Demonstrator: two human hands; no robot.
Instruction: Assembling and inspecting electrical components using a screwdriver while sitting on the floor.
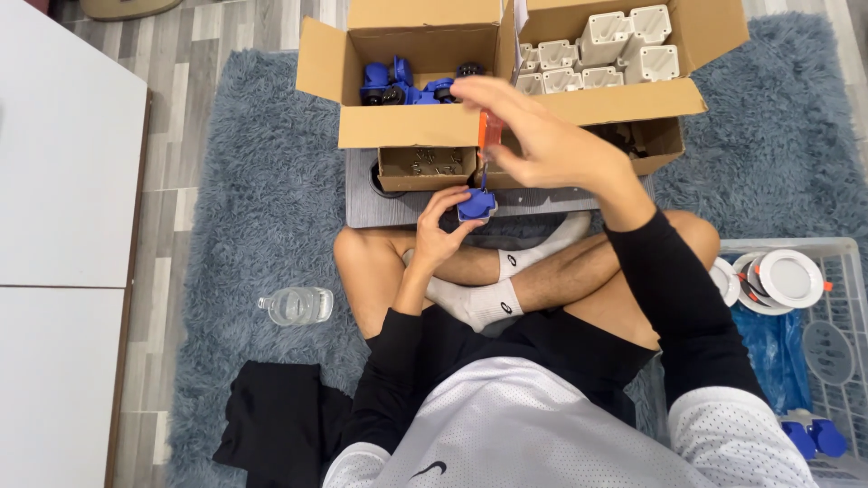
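Observation:
My left hand point(440, 226) pinches a small blue plastic part point(476, 205) above my crossed legs. My right hand point(533, 136) grips an orange-handled screwdriver point(489, 136) held upright, its tip down on the blue part. Both hands work just in front of a low grey board point(398, 208) on the rug.
A cardboard box point(407, 126) holds more blue parts point(398, 83); a second box point(633, 99) holds white plastic pieces point(597, 54). A small tray of screws point(427, 167) sits under it. A clear bottle point(297, 305) lies left, black cloth point(271, 425) near it, a white basket point(836, 262) with round white fittings right.

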